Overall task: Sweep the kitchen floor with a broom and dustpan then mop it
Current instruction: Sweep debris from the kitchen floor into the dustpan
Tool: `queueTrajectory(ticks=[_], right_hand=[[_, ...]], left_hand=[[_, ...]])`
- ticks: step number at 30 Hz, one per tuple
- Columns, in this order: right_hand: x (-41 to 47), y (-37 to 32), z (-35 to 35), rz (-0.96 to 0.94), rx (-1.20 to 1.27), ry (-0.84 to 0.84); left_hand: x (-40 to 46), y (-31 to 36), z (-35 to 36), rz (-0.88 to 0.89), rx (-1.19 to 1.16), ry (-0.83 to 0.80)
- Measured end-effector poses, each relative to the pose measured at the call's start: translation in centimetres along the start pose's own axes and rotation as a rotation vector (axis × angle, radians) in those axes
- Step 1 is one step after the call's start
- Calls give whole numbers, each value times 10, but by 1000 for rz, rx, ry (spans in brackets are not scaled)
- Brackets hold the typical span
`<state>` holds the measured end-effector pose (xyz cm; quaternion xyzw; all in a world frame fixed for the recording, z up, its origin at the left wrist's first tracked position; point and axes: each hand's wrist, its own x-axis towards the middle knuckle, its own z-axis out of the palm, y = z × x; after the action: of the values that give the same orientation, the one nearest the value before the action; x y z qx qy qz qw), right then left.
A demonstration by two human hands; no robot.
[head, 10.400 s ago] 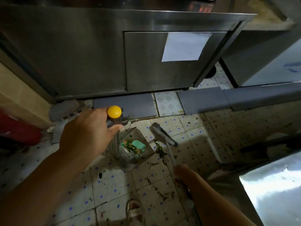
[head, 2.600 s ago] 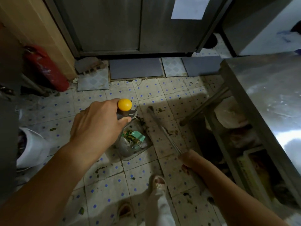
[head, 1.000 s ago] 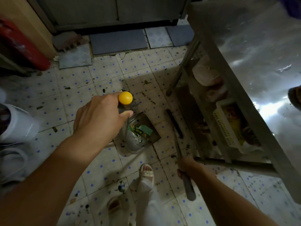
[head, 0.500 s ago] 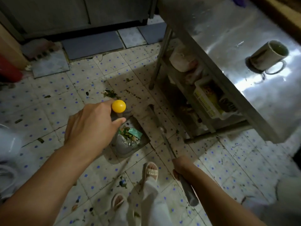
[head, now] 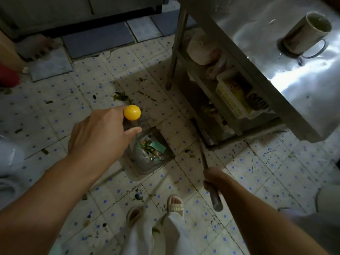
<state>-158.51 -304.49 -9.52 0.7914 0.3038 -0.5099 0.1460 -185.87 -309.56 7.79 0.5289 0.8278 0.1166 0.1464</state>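
Landmark = dustpan (head: 147, 159), on the tiled floor (head: 55, 111) mid-frame, w/ green scraps and wrappers piled inside. Far left of it, a red object (head: 8, 78) at frame edge, too cropped to identify; white containers (head: 7, 162) below that, blurred. Left hand (head: 99, 137) sits just up-left of the dustpan, fingers curled round the top of its upright handle, right below the yellow knob (head: 132, 112); thumb points toward the pan. Leaf scraps (head: 120, 96) lie on the floor beyond the dustpan, more bits scattered nearer the person. Below the dustpan: two feet in pale sandals (head: 175, 204), light trousers. Right of the dustpan, the broom (head: 202, 153) handle runs diagonally, head end going in under the table; head itself mostly dark, hard to see. Right hand (head: 211, 178) clenches the broom handle, grip end sticking out below the fist. Further right, a steel table (head: 294, 89) w/ a lower shelf holding a yellow basket (head: 233, 96) and bags. Mug (head: 305, 32) stands on the table top, up-right of the dustpan.
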Motion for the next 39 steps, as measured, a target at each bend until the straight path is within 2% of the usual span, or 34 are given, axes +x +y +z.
queueTrajectory(ticks=[5,10,14,18,26,35,39], right_hand=[[-37,3,32,100,117,-163],[-74,-3,40,61,57,-243],[-92,2,36,75,59,-223],[-100,7,27,69,102,-126],[-65,19,12,113,100,15],[-92,10,81,65,39,-188],[-111,0,78,-32,-52,-212]], left_hand=[[-8,2,-6,12,18,-6],[-18,-11,-19,-1,4,-4],[-23,-19,-27,11,-4,2],[-26,-28,-32,6,-21,14],[-28,-41,-26,11,-48,2],[-30,-42,-27,34,-29,33],[-34,-43,-36,31,-26,37]])
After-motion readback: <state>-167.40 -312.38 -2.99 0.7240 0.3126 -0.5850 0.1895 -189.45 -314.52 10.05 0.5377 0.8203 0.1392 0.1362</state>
